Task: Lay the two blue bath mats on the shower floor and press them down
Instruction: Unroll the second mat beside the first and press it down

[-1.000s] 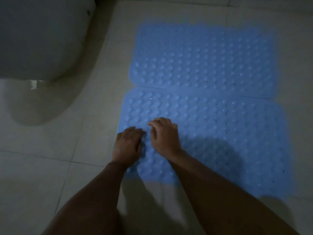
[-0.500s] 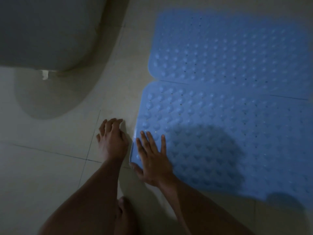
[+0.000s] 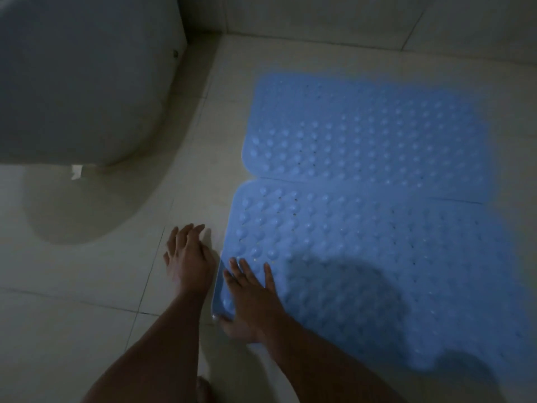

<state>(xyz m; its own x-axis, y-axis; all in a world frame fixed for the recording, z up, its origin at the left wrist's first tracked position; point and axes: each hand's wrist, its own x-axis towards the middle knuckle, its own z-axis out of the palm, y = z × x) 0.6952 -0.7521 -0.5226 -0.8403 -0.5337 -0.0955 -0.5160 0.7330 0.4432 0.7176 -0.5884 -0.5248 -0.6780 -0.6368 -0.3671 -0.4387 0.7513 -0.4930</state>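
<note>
Two blue bubbled bath mats lie side by side on the pale tiled floor, edges touching. The far mat (image 3: 372, 135) lies flat. The near mat (image 3: 377, 257) has its near-left corner slightly raised. My right hand (image 3: 252, 292) lies flat on that corner, fingers spread, thumb at the mat's edge. My left hand (image 3: 189, 260) rests palm down on the bare tile just left of the mat, fingers apart, holding nothing.
A white toilet base (image 3: 81, 82) fills the upper left, with its shadow on the floor tiles (image 3: 72, 286). The tiled wall (image 3: 348, 16) runs along the top. A dark head shadow falls across the near mat.
My left hand has left the mat for the bare tile. My right hand has opened flat on the near-left corner. The view has shifted, with the mats now farther right.
</note>
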